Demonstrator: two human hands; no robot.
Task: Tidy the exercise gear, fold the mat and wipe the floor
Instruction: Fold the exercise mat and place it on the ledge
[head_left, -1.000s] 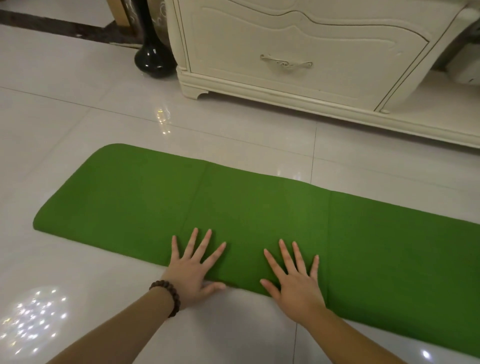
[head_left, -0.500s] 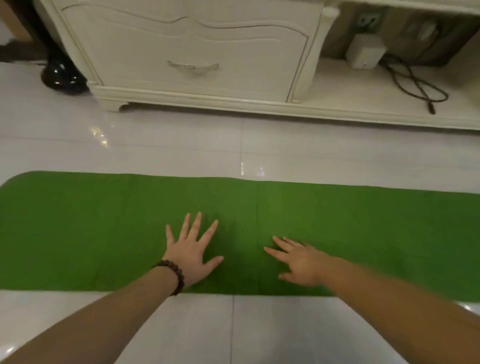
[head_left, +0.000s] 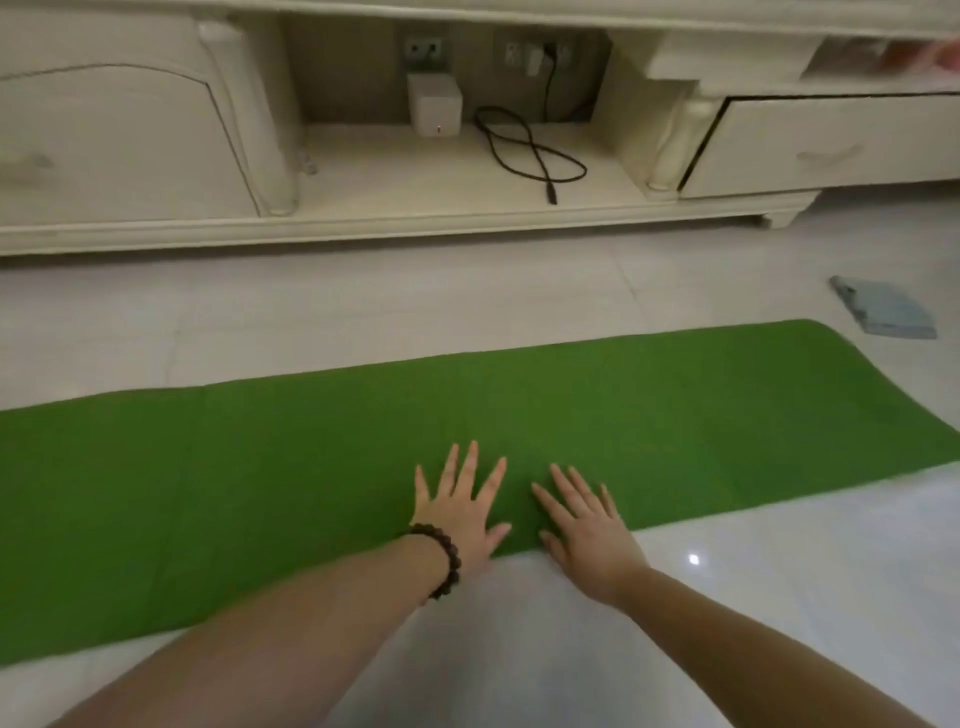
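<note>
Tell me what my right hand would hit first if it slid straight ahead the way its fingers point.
Likely nothing soon: the right hand would cross the green mat, then bare floor, before meeting the cabinet base.

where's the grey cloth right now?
Head view, far right: the grey cloth lies on the white floor, just beyond the green mat's right end and in front of the cream cabinet.
</note>
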